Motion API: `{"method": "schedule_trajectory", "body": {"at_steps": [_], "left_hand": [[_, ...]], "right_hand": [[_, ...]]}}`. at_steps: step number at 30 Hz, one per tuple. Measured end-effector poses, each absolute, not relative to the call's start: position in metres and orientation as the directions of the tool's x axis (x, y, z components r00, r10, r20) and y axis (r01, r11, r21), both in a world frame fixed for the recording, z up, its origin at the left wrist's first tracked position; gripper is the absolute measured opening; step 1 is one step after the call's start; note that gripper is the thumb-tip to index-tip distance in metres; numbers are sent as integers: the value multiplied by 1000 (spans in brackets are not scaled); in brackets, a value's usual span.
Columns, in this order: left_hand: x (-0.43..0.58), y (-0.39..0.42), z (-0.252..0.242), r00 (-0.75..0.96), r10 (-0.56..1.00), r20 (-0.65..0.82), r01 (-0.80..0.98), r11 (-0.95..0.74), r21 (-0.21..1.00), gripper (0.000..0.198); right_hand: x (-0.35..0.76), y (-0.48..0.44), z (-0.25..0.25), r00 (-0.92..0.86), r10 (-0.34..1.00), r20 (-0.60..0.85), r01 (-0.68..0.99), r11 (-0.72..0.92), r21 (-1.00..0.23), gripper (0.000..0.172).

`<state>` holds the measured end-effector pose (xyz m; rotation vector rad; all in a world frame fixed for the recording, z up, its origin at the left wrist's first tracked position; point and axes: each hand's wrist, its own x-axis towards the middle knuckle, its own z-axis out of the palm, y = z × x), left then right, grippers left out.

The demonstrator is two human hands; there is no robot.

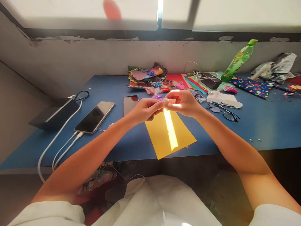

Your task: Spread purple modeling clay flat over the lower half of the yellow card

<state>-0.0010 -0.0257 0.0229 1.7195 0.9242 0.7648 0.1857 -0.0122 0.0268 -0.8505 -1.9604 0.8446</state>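
Above a yellow sheet of paper (164,138), my left hand (149,109) and my right hand (181,101) meet with fingers pinched. Between them is a small, pale, see-through plastic piece (169,100), perhaps a little bag; both hands grip it. Its contents, if any, are too small to make out. A purple packet (157,97) shows just behind my left fingers. A bright strip of sunlight crosses the yellow sheet, whose near corner hangs over the table's front edge. Beside my left hand lies a dark phone (130,105), partly covered by that hand.
A charging phone (95,117) and black box (58,113) with white cables stand left. Craft packets (148,75) and coloured sheets (185,80) lie at the back. To the right are glasses (223,112), a tilted green bottle (240,59) and a patterned pouch (252,87).
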Motion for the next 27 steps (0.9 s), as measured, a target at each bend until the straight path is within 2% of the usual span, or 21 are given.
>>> {"method": "schedule_trajectory", "body": {"at_steps": [3,7,9,12,14,18,27], "left_hand": [[-1,-24,22,498,863,82,220,-217,951,36],[-9,-18,23,451,888,87,177,-185,967,35],[-16,-14,26,374,922,102,132,-162,978,34],[-21,-9,28,319,944,85,88,-119,989,34],[-20,-8,28,347,936,55,85,-90,992,33],[-14,-8,24,388,921,34,73,-67,995,32],[-11,-10,17,452,892,14,57,-44,997,39]], "right_hand": [[187,-10,27,-425,814,396,204,513,-834,28],[207,3,35,-361,839,407,182,491,-852,33],[225,13,42,-165,850,501,112,521,-846,32],[243,26,47,-58,836,546,25,548,-836,28],[242,27,43,-108,850,516,23,521,-853,29],[221,17,31,-320,859,399,36,432,-901,31],[197,0,21,-421,800,427,213,545,-811,47]]}}
